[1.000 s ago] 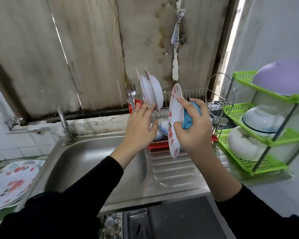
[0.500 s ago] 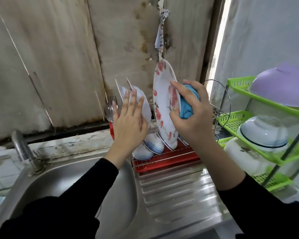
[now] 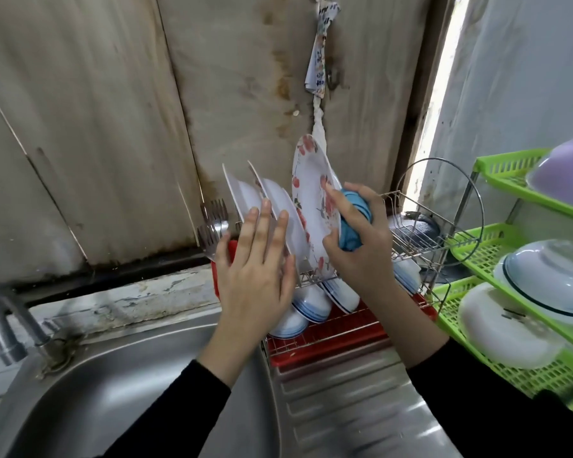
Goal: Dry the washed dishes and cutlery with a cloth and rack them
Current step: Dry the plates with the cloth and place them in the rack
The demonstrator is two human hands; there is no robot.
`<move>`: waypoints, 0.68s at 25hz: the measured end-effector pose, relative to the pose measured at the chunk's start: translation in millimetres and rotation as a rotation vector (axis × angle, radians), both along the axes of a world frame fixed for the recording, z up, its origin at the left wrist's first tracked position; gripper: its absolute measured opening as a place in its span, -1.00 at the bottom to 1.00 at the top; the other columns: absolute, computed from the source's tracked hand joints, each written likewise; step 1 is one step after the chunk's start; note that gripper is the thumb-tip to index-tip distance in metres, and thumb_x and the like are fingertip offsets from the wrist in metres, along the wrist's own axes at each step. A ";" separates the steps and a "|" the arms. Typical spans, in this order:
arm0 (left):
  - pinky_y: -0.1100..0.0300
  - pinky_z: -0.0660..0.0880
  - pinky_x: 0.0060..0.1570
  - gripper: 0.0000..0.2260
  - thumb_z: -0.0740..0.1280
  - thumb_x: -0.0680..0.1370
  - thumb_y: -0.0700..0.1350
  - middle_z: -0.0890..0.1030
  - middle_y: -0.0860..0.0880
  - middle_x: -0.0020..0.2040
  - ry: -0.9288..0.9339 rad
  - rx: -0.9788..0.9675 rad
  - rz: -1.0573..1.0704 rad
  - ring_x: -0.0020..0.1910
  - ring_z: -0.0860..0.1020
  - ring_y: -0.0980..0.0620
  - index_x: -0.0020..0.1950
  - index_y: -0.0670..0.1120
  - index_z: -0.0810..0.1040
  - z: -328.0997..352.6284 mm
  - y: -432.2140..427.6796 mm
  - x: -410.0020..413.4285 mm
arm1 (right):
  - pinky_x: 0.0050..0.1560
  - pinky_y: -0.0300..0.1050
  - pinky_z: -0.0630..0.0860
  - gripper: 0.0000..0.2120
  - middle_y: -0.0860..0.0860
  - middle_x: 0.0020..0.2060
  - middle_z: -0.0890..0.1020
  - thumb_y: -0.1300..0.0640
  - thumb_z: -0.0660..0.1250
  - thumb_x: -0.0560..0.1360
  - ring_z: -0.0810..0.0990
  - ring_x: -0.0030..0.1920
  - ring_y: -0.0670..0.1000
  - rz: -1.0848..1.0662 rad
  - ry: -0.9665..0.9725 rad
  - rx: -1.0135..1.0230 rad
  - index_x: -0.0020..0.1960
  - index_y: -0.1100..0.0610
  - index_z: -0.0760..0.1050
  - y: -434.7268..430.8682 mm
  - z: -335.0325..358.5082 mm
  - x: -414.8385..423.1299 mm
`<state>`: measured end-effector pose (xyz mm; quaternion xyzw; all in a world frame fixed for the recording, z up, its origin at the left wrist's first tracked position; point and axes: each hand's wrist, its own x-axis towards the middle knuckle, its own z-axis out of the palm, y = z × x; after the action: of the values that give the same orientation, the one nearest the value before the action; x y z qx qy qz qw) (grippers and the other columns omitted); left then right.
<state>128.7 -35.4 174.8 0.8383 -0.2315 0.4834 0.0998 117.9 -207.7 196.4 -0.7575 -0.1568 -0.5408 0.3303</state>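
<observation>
A white plate with red flowers stands on edge in the wire dish rack. My right hand grips its right rim together with a balled blue cloth. My left hand lies flat, fingers straight, against two white plates that stand to the left of the flowered one. Several forks stick up from a red holder at the rack's left end. Blue-rimmed bowls lie upside down on the rack's lower level.
The rack sits on a red tray on the steel draining board beside the sink basin. A tap is at the left. A green tiered shelf at the right holds white bowls and a purple bowl.
The flowered plate went from held in front of the rack up and into a slot, now lower and standing. My left hand rose to press the white plates. The view moved closer.
</observation>
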 end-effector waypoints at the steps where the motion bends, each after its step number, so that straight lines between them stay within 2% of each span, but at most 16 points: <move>1: -0.10 0.20 0.35 -0.52 0.08 0.62 0.03 0.24 -0.10 0.53 -0.002 0.006 0.002 0.52 0.19 -0.03 0.53 -0.07 0.27 -0.9 0.4 0.5 | 0.24 -0.17 0.46 -0.46 0.26 0.21 0.42 0.40 0.34 0.34 0.44 0.22 0.09 -0.008 -0.024 -0.002 0.30 0.16 0.50 -0.4 -6.4 3.4; 4: -0.08 0.19 0.34 -0.52 0.08 0.62 0.04 0.23 -0.09 0.54 -0.009 0.031 0.007 0.52 0.19 -0.02 0.53 -0.07 0.26 -2.5 3.4 2.6 | 0.27 -0.26 0.40 -0.47 0.26 0.22 0.40 0.42 0.36 0.34 0.39 0.28 0.00 -0.026 -0.092 -0.052 0.28 0.16 0.47 0.8 -22.7 10.7; 8: -0.08 0.21 0.33 -0.53 0.11 0.62 0.04 0.26 -0.07 0.53 -0.026 0.035 -0.002 0.51 0.22 -0.01 0.52 -0.07 0.29 -4.6 5.3 5.3 | 0.28 -0.32 0.37 -0.55 0.30 0.22 0.42 0.27 0.30 0.44 0.40 0.27 0.05 -0.028 -0.021 -0.053 0.32 0.12 0.42 3.7 -35.3 20.7; 11: -0.07 0.21 0.33 -0.53 0.13 0.62 0.04 0.26 -0.07 0.52 -0.043 0.051 -0.017 0.50 0.24 -0.02 0.51 -0.07 0.29 -5.3 7.0 7.1 | 0.27 -0.32 0.38 -0.59 0.26 0.24 0.41 0.21 0.31 0.49 0.38 0.28 -0.05 0.010 0.001 -0.051 0.33 0.09 0.41 2.5 -38.9 26.1; 14: -0.10 0.21 0.35 -0.53 0.12 0.62 0.04 0.26 -0.08 0.53 -0.031 0.073 -0.018 0.51 0.20 -0.02 0.52 -0.07 0.26 -7.8 8.9 8.9 | 0.26 -0.36 0.37 -0.63 0.21 0.28 0.37 0.03 0.29 0.56 0.32 0.32 -0.19 0.040 0.024 -0.053 0.35 0.06 0.41 2.3 -44.1 27.1; 17: -0.14 0.15 0.40 -0.52 0.07 0.63 0.06 0.23 -0.08 0.54 -0.002 0.100 -0.007 0.54 0.14 -0.02 0.54 -0.06 0.24 -7.7 10.7 7.6 | 0.29 -0.29 0.36 -0.64 0.18 0.29 0.37 -0.05 0.23 0.60 0.35 0.32 -0.11 0.099 0.046 -0.053 0.35 0.05 0.41 3.7 -47.0 26.3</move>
<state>136.3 -24.7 167.1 0.8410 -0.2582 0.4718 0.0591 144.1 -204.0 149.4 -0.7694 -0.2007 -0.5021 0.3401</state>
